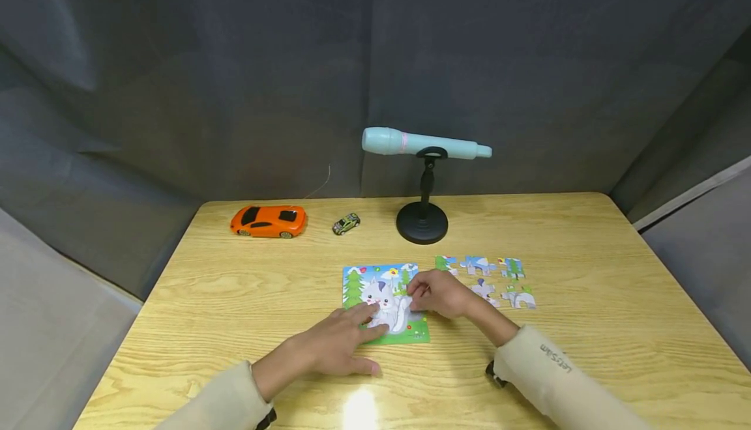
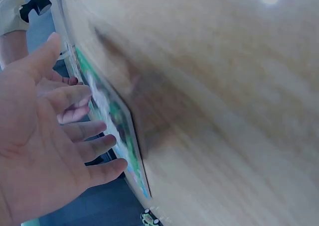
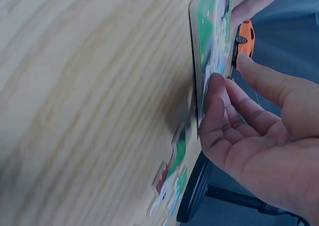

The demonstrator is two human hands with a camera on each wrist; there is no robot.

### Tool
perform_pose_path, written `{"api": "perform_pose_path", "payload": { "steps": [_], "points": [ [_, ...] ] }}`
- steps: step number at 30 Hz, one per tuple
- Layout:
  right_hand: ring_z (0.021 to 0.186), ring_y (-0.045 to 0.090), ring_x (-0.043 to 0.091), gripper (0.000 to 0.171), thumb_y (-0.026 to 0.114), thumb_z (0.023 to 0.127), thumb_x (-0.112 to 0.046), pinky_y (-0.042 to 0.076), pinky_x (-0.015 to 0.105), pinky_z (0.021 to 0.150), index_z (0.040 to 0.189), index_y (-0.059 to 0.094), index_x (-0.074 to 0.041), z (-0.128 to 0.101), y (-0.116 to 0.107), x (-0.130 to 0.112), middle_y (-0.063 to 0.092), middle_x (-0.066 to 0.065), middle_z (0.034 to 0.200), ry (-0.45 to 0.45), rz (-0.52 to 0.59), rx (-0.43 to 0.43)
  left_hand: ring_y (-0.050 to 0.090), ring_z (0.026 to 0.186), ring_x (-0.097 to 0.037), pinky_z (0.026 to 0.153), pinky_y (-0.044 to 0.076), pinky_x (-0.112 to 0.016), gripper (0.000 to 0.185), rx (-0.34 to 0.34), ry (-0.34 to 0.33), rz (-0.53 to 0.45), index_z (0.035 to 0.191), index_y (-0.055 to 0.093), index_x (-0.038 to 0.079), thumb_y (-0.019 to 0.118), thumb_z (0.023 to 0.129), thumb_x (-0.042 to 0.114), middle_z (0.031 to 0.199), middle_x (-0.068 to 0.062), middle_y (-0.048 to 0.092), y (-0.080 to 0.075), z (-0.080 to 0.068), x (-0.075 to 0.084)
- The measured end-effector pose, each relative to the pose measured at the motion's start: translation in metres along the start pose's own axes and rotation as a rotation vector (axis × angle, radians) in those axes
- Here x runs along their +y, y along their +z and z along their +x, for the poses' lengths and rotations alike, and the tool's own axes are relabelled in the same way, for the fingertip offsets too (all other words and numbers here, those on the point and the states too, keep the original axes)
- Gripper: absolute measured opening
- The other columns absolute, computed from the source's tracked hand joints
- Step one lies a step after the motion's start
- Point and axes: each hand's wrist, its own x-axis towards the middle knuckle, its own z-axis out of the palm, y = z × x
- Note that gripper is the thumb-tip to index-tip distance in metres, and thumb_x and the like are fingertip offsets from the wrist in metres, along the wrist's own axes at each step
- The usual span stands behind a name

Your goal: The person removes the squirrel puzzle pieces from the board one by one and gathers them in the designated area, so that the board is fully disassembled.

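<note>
A square cat picture puzzle board [image 1: 390, 324] lies on the table before me. My left hand [image 1: 341, 342] rests with spread, nearly straight fingers on its lower left part, the thumb over the wood. At the board's right edge is my right hand [image 1: 439, 293], its fingers bent and fingertips [image 3: 215, 81] right at the edge. I cannot tell whether they pinch a piece. Loose puzzle pieces, among them a green one [image 1: 446, 264], a blue one [image 1: 478, 265] and a grey-white one [image 1: 519, 297], lie just right of the board. The right hand and wrist hide the table between.
Behind the board, a black stand [image 1: 422, 223] holds a light blue toy microphone [image 1: 427, 143]. An orange toy car [image 1: 270, 221] and a small green patterned car [image 1: 346, 223] stand at the back left. Dark curtains [image 1: 281, 91] hang behind the wooden table [image 1: 235, 293].
</note>
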Motion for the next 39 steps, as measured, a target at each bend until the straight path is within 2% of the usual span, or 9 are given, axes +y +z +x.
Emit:
{"api": "perform_pose_path", "payload": {
  "steps": [5,11,18,31,39],
  "points": [
    [0.072,0.055,0.011,0.018,0.069,0.085,-0.009,0.047,0.024,0.065,0.100,0.064,0.000,0.002,0.004,-0.002,0.064,0.006,0.083,0.020,-0.018,-0.030,0.020,0.146,-0.032,0.112,0.028,-0.054,0.070,-0.013,0.017,0.028,0.148,0.034,0.028,0.047,0.089,0.063,0.159,-0.013,0.018,0.003,-0.002,0.004],
    [0.068,0.054,0.011,0.021,0.069,0.085,-0.008,0.046,0.025,0.065,0.102,0.064,0.002,0.001,0.006,-0.003,0.064,0.004,0.079,0.049,-0.017,-0.053,0.016,0.147,-0.033,0.113,0.026,-0.053,0.073,-0.034,0.010,0.008,0.148,0.034,0.025,0.047,0.088,0.064,0.159,-0.014,0.014,0.003,-0.004,0.006],
    [0.068,0.053,0.010,0.019,0.069,0.084,-0.007,0.045,0.023,0.064,0.099,0.065,0.003,0.000,0.008,-0.007,0.064,0.005,0.078,0.013,-0.055,-0.060,0.015,0.147,-0.034,0.116,0.024,-0.046,0.075,-0.037,0.015,0.031,0.148,0.034,0.021,0.047,0.088,0.064,0.159,-0.016,0.015,0.004,-0.003,0.008],
    [0.067,0.050,0.010,0.010,0.067,0.085,-0.006,0.043,0.022,0.062,0.094,0.064,-0.003,0.002,0.012,-0.006,0.060,0.001,0.076,0.029,-0.106,-0.036,0.020,0.146,-0.034,0.116,0.027,-0.043,0.074,-0.027,0.027,0.090,0.147,0.037,0.020,0.047,0.088,0.064,0.157,-0.018,0.019,0.003,-0.002,0.011],
    [0.067,0.050,0.010,0.010,0.066,0.085,-0.004,0.043,0.023,0.062,0.094,0.063,-0.004,0.003,0.013,-0.004,0.059,0.002,0.075,0.011,-0.090,-0.028,0.020,0.145,-0.034,0.115,0.028,-0.044,0.073,-0.036,0.020,0.074,0.146,0.037,0.020,0.048,0.088,0.063,0.157,-0.018,0.020,0.000,-0.001,0.011]
  ]
}}
